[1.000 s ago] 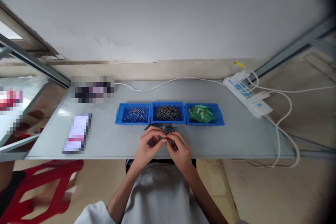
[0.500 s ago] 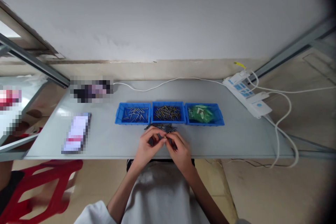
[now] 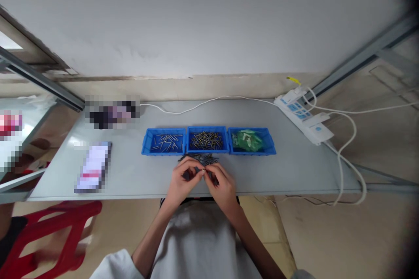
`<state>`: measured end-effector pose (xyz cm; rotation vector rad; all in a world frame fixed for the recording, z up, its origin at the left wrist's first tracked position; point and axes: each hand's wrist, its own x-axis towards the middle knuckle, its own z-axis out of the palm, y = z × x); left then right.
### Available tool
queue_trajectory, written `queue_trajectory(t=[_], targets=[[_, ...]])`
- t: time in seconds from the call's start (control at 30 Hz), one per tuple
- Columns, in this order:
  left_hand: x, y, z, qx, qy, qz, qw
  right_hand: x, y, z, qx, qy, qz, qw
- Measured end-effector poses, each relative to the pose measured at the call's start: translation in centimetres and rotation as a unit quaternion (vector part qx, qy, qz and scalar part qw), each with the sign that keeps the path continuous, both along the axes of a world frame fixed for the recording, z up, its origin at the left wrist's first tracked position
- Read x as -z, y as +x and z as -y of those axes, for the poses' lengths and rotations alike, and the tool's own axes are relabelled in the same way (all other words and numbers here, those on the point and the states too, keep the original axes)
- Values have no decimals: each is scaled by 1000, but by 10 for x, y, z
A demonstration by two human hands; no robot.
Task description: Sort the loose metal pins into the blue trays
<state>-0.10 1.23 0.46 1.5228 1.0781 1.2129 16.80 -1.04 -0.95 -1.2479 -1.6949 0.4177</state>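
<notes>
My left hand [image 3: 182,181] and my right hand [image 3: 222,186] meet at the table's front edge, fingertips pinched together. Between them is a tiny shiny metal piece [image 3: 203,170], mostly covered by the fingers and too small to identify. Just beyond the fingertips lies a loose pile of dark, thin metal parts [image 3: 209,159], partly hidden by my hands. Behind it stand three blue bins in a row. The left bin [image 3: 147,143] holds thin silver pins, the middle bin [image 3: 207,128] many brassy and dark thin rods, and the right bin [image 3: 270,144] a green plastic bag [image 3: 248,140].
A blurred-out phone [image 3: 93,166] lies on the grey table [image 3: 131,174] to the left, with a pixelated object [image 3: 113,114] behind it. At the right is a white power strip [image 3: 304,115] with looping cables [image 3: 352,139]. A red stool [image 3: 70,235] stands lower left.
The view has shifted slightly, moving the scene a little to the left. Both hands stay together at the fingertips, with only a very small movement.
</notes>
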Motion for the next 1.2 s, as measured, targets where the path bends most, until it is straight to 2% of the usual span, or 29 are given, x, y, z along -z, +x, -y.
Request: queue_trajectory(t=[0.13, 0.23, 0.37, 0.47, 0.57, 0.67, 0.8, 0.9, 1.0, 1.2], targets=[[0, 1, 2, -8, -11, 9, 1000, -4, -1, 2, -4, 1, -4, 1000], [0, 0, 5, -29, -20, 30, 999, -14, 0, 0, -2, 2, -12, 1000], [3, -2, 10, -76, -38, 70, 994, -46, 7, -26, 35, 9, -10, 999], [5, -4, 11, -88, -61, 86, 991, -75, 14, -55, 97, -11, 71, 993], [5, -4, 10, -93, -78, 92, 988, -90, 18, -66, 113, -6, 87, 990], [4, -3, 10, -102, -88, 95, 986, -79, 24, -49, 80, -4, 83, 993], [3, -3, 10, -104, -99, 95, 985, -39, 37, -15, 3, -41, 125, 991], [2, -3, 8, -91, -107, 92, 986, -16, 46, -3, -22, -67, 159, 985], [3, -3, 7, -76, -114, 88, 987, -8, 49, -5, -31, -73, 170, 982], [2, -2, 6, -71, -116, 69, 988, -12, 47, -13, -60, -67, 181, 979]])
